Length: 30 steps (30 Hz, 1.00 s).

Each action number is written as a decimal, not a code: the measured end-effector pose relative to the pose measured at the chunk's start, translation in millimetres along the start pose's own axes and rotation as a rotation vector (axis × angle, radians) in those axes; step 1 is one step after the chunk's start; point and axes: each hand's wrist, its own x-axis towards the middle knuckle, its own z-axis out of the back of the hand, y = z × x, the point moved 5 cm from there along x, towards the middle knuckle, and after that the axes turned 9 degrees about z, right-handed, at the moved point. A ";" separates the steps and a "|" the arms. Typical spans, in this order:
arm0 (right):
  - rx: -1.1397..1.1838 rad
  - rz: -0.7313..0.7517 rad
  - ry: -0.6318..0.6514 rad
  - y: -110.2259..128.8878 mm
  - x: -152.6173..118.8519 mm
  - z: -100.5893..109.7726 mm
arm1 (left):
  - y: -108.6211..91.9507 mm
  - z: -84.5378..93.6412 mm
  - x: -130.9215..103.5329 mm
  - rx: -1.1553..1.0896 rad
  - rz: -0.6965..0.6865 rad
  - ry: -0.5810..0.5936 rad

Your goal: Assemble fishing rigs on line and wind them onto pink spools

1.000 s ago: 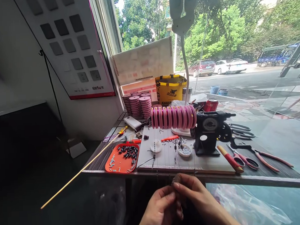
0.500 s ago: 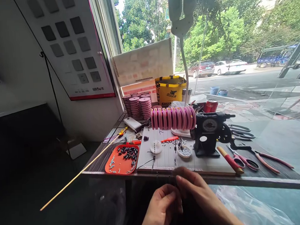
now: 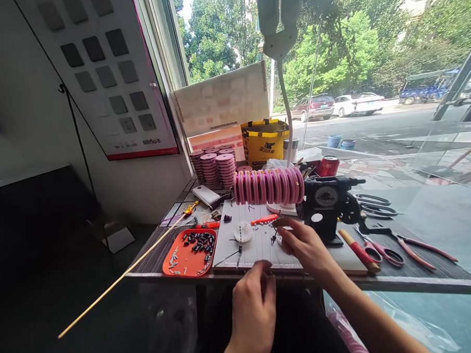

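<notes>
Moments after meeting below the table edge, the hands part: the right hand (image 3: pixel 306 246) reaches over the board (image 3: pixel 340 261), bringing the partly hidden bead bowl (image 3: pixel 279 239) within reach, beneath pink reels (image 3: pixel 269 187) at centre frame. The left hand (image 3: pixel 253 306) curls lower centre; any grip in either cannot be told

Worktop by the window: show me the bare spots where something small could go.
The board looks bare between the black machine, red-and-tan stick and right forearm; so does the dark worktop between the yellow rod and orange tray. Crowded: mid-board, with beads, threads and the right hand; far right, with scissors and pliers.
</notes>
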 end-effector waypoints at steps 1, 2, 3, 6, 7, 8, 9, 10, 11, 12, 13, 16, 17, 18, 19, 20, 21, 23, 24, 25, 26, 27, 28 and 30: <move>0.013 0.010 -0.002 3.0 -2.5 1.8 | -8.0 -2.4 3.3 -0.018 -0.028 0.009; 0.032 0.021 0.000 6.6 -5.0 3.5 | -14.8 -5.6 7.3 -0.018 -0.045 0.015; 0.056 0.029 0.006 10.4 -7.0 4.8 | -20.4 -9.1 11.7 -0.010 -0.058 0.015; 0.141 0.030 0.027 19.9 -10.2 7.0 | -26.4 -24.2 22.9 -0.039 -0.050 0.085; 0.169 0.020 0.030 21.4 -10.4 7.4 | -24.9 -29.4 24.8 -0.075 -0.031 0.123; 0.201 0.004 0.025 21.7 -10.5 7.8 | -22.3 -33.8 25.4 -0.116 -0.007 0.158; 0.242 -0.020 0.020 20.7 -10.6 7.8 | -18.9 -37.1 24.8 -0.159 0.022 0.185; 0.291 -0.056 0.019 18.3 -11.0 7.0 | -15.5 -39.3 23.1 -0.190 0.047 0.205; 0.346 -0.102 0.027 15.0 -11.8 5.2 | -12.1 -40.6 20.6 -0.231 0.079 0.227; 0.405 -0.154 0.046 11.4 -13.2 2.2 | -8.7 -41.2 17.4 -0.295 0.122 0.254; 0.466 -0.203 0.070 8.1 -14.9 -1.6 | -5.5 -41.6 13.8 -0.381 0.178 0.289; 0.608 -0.280 0.133 4.0 -19.9 -12.5 | 1.0 -41.1 2.2 -0.634 0.346 0.398; 0.632 -0.288 0.138 4.1 -21.2 -14.6 | 3.2 -40.3 -1.2 -0.677 0.384 0.418; 0.643 -0.289 0.132 4.4 -22.0 -15.4 | 6.1 -39.4 -4.4 -0.684 0.409 0.432; 0.643 -0.284 0.122 4.9 -22.4 -15.1 | 10.1 -39.0 -7.5 -0.685 0.433 0.448; 0.635 -0.276 0.112 5.5 -22.5 -14.2 | 15.1 -38.6 -10.6 -0.686 0.456 0.460; 0.623 -0.266 0.101 5.9 -22.3 -12.7 | 20.8 -38.4 -13.5 -0.690 0.477 0.469; 0.603 -0.240 0.086 6.7 -21.3 -9.4 | 32.2 -36.6 -18.2 -0.710 0.503 0.457; 0.598 -0.228 0.085 6.8 -20.8 -8.3 | 37.1 -35.2 -20.0 -0.717 0.507 0.444; 0.595 -0.221 0.085 6.7 -20.3 -7.6 | 41.1 -34.0 -21.6 -0.719 0.512 0.436; 0.592 -0.215 0.084 6.5 -19.9 -7.3 | 44.1 -33.2 -23.0 -0.717 0.517 0.437; 0.590 -0.212 0.083 6.2 -19.6 -7.3 | 46.3 -32.9 -24.3 -0.716 0.520 0.448; 0.589 -0.210 0.081 5.8 -19.4 -7.6 | 47.9 -32.8 -25.4 -0.716 0.525 0.461; 0.590 -0.213 0.076 5.0 -19.3 -8.4 | 50.5 -33.0 -27.1 -0.727 0.532 0.475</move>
